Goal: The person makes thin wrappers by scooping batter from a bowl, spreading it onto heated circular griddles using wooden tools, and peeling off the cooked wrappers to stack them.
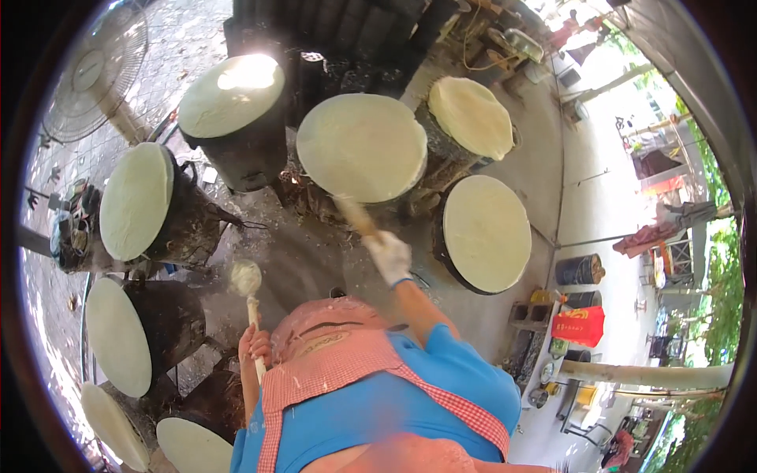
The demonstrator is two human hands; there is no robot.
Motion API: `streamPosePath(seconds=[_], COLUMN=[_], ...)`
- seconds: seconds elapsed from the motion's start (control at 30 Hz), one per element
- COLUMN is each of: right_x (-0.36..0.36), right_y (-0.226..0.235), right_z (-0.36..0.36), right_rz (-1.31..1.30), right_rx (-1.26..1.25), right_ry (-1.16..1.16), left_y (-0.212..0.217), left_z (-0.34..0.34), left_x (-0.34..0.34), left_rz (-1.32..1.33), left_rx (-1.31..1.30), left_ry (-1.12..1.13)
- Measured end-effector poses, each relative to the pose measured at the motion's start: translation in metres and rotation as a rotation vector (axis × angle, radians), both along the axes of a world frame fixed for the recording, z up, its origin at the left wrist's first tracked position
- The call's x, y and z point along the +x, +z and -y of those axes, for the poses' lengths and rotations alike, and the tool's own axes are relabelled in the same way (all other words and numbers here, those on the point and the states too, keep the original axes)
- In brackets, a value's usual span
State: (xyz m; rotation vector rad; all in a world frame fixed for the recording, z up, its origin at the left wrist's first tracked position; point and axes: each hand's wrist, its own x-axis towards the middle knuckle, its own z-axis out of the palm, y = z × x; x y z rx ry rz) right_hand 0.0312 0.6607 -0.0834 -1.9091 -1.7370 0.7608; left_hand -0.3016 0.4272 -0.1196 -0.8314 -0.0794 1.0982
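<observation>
My right hand (pixel 388 256), in a whitish glove, is closed around a flat wooden scraper (pixel 356 215). The scraper, smeared by motion, reaches up to the near edge of the middle round griddle, which is covered by a thin pale layer of batter (pixel 361 147). Lower left, my left hand (pixel 254 343) is wrapped round the pale handle of a stick-like tool (pixel 251 309). That tool stands nearly upright, its rounded head (pixel 246 277) coated in batter or dough, apart from any griddle.
Around me stand several more batter-covered griddles on dark stoves, among them one at the right (pixel 486 234), one at far right (pixel 471 118) and one at far left (pixel 231 95). A fan (pixel 96 71) stands at upper left. A red bag (pixel 578 325) is at right.
</observation>
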Motion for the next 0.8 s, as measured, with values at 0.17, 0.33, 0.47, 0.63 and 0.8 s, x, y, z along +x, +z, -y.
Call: streamPosePath(seconds=[0.17, 0.33, 0.47, 0.63, 0.8], right_x=[0.160, 0.206, 0.211, 0.232, 0.226], right_y=[-0.020, -0.032, -0.043, -0.034, -0.011], right_z=[0.013, 0.085, 0.109, 0.091, 0.058], right_rz=[0.281, 0.585, 0.596, 0.469, 0.311], right_rx=[0.033, 0.102, 0.200, 0.157, -0.005], right_ry=[-0.491, -0.180, -0.025, -0.029, -0.330], left_y=[0.019, 0.013, 0.022, 0.026, -0.009], left_z=[-0.061, -0.111, -0.128, -0.122, -0.077], left_x=[0.045, 0.060, 0.057, 0.051, 0.043], left_rz=[0.022, -0.083, -0.136, -0.253, -0.169], left_rx=[-0.050, 0.148, 0.064, -0.004, 0.291], left_ry=[-0.109, -0.229, -0.240, -0.221, -0.143])
